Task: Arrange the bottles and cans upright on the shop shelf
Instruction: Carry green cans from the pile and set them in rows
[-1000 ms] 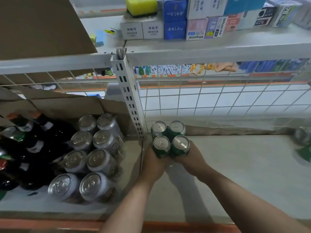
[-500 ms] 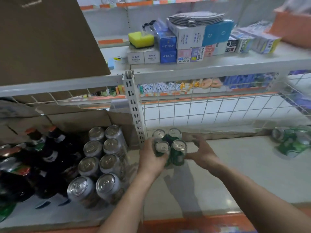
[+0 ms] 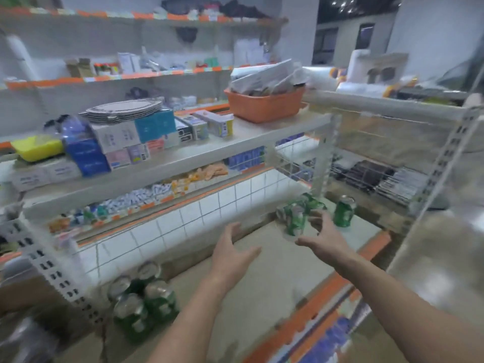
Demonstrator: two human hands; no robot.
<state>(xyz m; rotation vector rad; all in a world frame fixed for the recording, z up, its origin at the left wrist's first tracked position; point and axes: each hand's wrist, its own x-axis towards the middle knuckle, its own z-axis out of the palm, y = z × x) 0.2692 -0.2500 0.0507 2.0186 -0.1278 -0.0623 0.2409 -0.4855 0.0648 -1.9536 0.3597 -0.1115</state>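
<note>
Both hands, left [image 3: 230, 251] and right [image 3: 326, 238], fingers spread wide and empty, near right-of-centre pack [image 3: 297, 218]: probably rigid, slick, heavy; grasp sides.

Place: a small shop
Shelving: metal racks [image 3: 324, 121] with slotted uprights [image 3: 49, 268] and wire-grid backs
Edges: orange price strips [image 3: 146, 76]
Stock: boxed goods [image 3: 131, 142], stacked plates [image 3: 123, 111], green cans [image 3: 141, 302], an orange basket [image 3: 264, 106]
</note>
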